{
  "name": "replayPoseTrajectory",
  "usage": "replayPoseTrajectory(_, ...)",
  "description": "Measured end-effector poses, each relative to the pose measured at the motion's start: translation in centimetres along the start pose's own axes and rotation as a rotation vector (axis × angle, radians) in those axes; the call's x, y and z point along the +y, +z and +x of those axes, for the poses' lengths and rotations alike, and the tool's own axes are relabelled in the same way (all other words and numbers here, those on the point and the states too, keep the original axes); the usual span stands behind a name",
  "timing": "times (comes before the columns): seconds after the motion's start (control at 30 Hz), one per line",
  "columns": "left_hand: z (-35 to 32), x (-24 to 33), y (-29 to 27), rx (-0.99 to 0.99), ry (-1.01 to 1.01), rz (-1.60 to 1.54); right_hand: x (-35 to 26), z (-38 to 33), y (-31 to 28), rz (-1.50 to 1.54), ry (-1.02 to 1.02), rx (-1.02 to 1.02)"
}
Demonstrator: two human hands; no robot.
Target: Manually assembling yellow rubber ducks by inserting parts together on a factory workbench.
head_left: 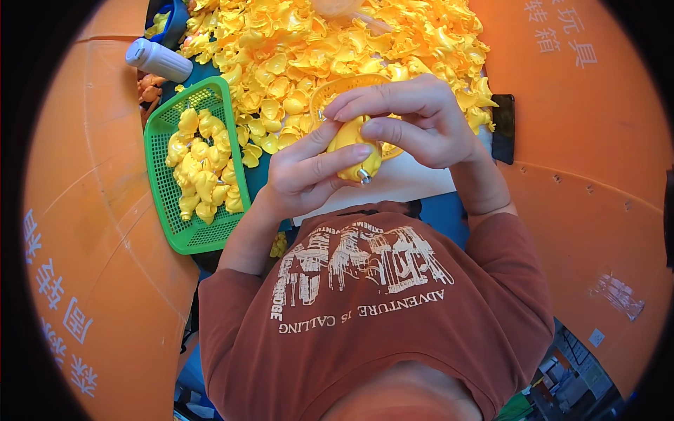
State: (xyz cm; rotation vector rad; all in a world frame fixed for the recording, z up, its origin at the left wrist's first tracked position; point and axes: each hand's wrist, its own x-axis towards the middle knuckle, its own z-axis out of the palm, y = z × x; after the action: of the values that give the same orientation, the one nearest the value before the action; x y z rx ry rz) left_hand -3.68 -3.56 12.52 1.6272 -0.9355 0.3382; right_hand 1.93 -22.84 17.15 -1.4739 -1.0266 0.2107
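The yellow piece is held up in front of the chest, just above the white sheet, and is grasped by both hands together. It is pinched from the side by the left hand, one digit being laid across its near face. The fingers of the right hand are curled over its top, with the thumb set against its upper side. A short silver tip is left exposed at its lower end.

Much of the piece is covered by the fingers, so its full shape cannot be made out; how the farther fingertips meet it cannot be told. The yellow basket is partly hidden behind the hands, and the heap of yellow shells is cut off above.
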Motion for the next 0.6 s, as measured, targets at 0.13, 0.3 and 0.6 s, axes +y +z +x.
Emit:
replayPoseTrajectory(0.13, -0.3, -0.7, -0.2, -0.070, 0.045, 0.013, 0.4, -0.4, 0.2, 0.044, -0.011, 0.030)
replayPoseTrajectory(0.3, -0.3, -0.7, 0.1, -0.068, 0.039, -0.007, 0.6, -0.6, 0.0, 0.059, -0.002, 0.010)
replayPoseTrajectory(0.6, -0.4, -1.0, 0.0, -0.037, -0.375, -0.654, 2.5, -1.0, 0.2, 0.459, 0.290, 0.171)
